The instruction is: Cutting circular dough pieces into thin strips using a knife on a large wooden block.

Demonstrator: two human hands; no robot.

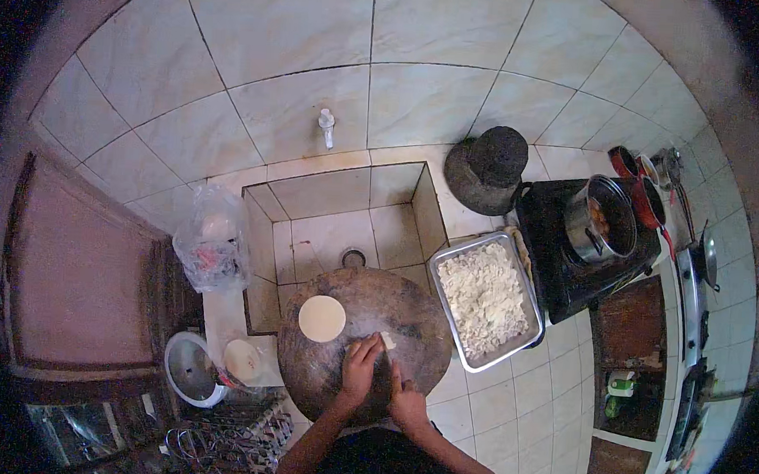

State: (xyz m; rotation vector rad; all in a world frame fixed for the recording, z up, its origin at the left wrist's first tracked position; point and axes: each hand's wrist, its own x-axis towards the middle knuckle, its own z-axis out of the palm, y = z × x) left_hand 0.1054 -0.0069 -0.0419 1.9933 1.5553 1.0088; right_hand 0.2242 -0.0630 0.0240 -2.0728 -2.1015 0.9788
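Observation:
A round wooden chopping board [415,302] lies before me, its far part over the sink. My left hand [359,371] rests on it, fingertips on a small pale food piece [387,340]; much of that piece is hidden. My right hand [407,400] grips a knife [386,357], its thin blade pointing away from me, next to my left fingertips. The handle is mostly covered by my fingers. A smooth, pale round disc of food [322,319] sits on the board, left of my hands. To the right, a metal tray [468,367] holds many small pale chopped bits [485,299].
Behind the board is a tiled sink [329,235], with a tap [326,128] on the wall. A clear plastic bag [211,242] and a glass lid [194,370] lie left. At right, a steel pot [599,221] stands on a black stove [544,244], near a dark, upturned vessel [490,169].

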